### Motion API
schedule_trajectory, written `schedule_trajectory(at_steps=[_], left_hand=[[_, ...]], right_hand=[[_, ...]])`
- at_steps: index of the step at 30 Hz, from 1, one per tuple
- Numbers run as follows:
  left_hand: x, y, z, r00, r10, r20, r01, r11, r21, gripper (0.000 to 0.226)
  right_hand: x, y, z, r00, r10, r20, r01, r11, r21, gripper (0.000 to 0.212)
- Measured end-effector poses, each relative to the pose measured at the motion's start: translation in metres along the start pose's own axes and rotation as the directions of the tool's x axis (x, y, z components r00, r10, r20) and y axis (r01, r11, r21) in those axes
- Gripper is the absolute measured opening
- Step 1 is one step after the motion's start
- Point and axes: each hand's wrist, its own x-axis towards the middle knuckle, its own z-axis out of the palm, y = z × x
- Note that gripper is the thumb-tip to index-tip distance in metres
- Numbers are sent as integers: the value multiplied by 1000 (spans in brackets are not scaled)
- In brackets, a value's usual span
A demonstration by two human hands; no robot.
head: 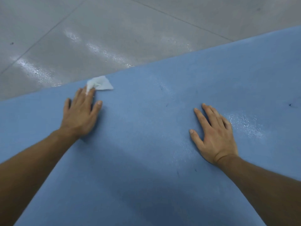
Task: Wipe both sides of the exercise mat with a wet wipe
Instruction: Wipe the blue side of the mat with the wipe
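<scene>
Both bare forearms reach in from the bottom corners and cross the exercise mat [146, 115], which fills the lower and right parts of the view. It is a pale blue sheet, foam by the look of it, with a fine, grainy, matte surface. It lies flat, and its far edge runs as a straight diagonal from the middle left up to the upper right. A few small dark specks and short scuffs mark it, and shiny, speckled wet patches catch the light just beside the right hand [215, 136] and further up towards the far edge.

The left hand [79, 115] lies palm down near that far edge with its fingers straight and close together and the thumb out to the side. Its fingertips press on the wet wipe [101, 84], a white, crumpled, thin cloth in a rough triangle. The wipe sits on the mat right at the far edge, and a small fold of it shows over the fingertips.

The right hand rests flat on the mat, well apart from the left, with fingers extended and slightly fanned, thumb spread wide, holding nothing.

Beyond the mat lies the floor [97, 30], grey, smooth and speckled, with thin straight seams dividing it into large slabs and streaks of glossy wetness close to the mat's edge.
</scene>
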Motion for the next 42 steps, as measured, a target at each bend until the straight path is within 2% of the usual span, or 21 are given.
schedule_trajectory(at_steps=[1,3,6,8,11,13,14,17,20,22,24,26,27,29,32,37,42], left_hand=[[3,-7,-4,999,-35,-2,35,999,0,83],[2,-6,-4,1000,-13,9,13,1000,2,85],[-22,22,7,974,216,74,-218,976,16,86],[-49,50,21,899,419,127,-427,904,39,83],[-104,101,47,726,671,154,-680,733,10,80],[-141,130,62,626,761,170,-774,633,18,80],[-156,137,66,601,780,174,-796,603,43,79],[-167,130,69,615,769,176,-788,608,96,77],[-140,96,57,731,668,141,-681,726,94,76],[-113,64,44,850,519,89,-526,842,118,76],[-86,30,26,953,300,32,-302,946,119,79],[-66,5,12,993,119,26,-121,988,97,82],[-62,-1,7,996,88,35,-90,992,88,83],[-61,2,4,989,138,56,-141,988,60,83],[-80,28,16,941,319,112,-326,944,50,82],[-143,99,53,786,606,118,-613,790,28,82],[-204,159,84,632,751,190,-766,643,7,83]], right_hand=[[0,0,0,1000,-1,-2,1,1000,1,70],[0,0,0,1000,0,-8,0,1000,3,70],[0,-1,1,1000,-2,-26,3,1000,8,70],[0,-1,1,1000,-5,-29,5,1000,6,70],[1,0,3,999,-5,-35,5,1000,3,70],[0,0,3,999,-6,-46,6,1000,-4,70],[0,1,3,999,-8,-44,7,1000,-5,70],[0,0,2,1000,-5,-27,5,1000,-5,71],[1,1,1,1000,-1,-12,1,1000,-4,71],[0,1,0,1000,-1,-7,1,1000,2,70],[0,1,0,1000,-1,-11,1,1000,6,70],[-1,1,0,1000,0,-10,0,1000,7,70],[-1,0,0,1000,0,-8,0,1000,8,70],[0,0,0,1000,-1,-5,1,1000,7,70],[0,1,0,1000,-2,1,2,1000,3,69],[1,0,2,1000,5,-6,-5,1000,11,67],[1,1,2,1000,7,3,-7,1000,12,69]])
